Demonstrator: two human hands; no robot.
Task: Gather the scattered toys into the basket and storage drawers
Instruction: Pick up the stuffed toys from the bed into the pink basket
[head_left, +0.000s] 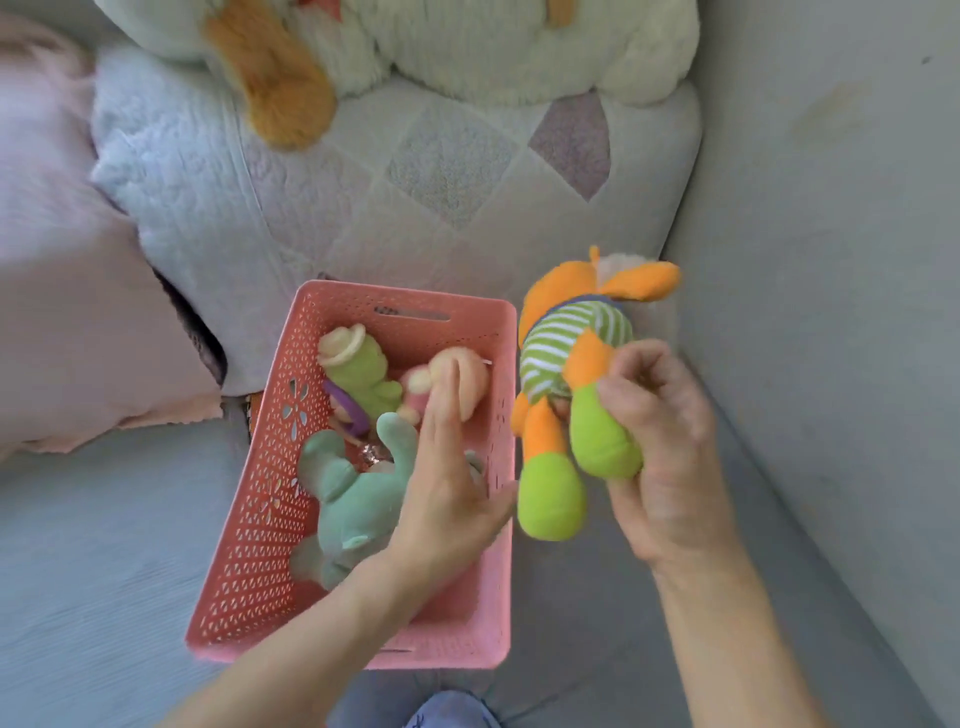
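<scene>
- Pink perforated plastic basket (249, 525) is the landmark, sitting on grey carpet (93, 571), its far end against a quilted bedspread (441, 197).
- Head view, inside basket: mint-green plush (353, 499) at the near-middle, a light-green plush with a cream hat (358, 369) toward the far end, a peach/pink doll (467, 374) at the far right corner.
- Left hand (441, 483) is over the basket's right half, fingers straight and relaxed, holding nothing; fingertips overlap the peach doll, contact unclear.
- Right hand (660, 441) is just right of the basket, outside it, fingers curled round a leg of the orange-and-green striped plush (571, 353).
- That plush is off the floor, just beside the basket's right wall, head toward the bed.
- Beyond the basket: big white-and-orange plush (467, 47) on the bed; pink pillow (67, 291) to the far left.
</scene>
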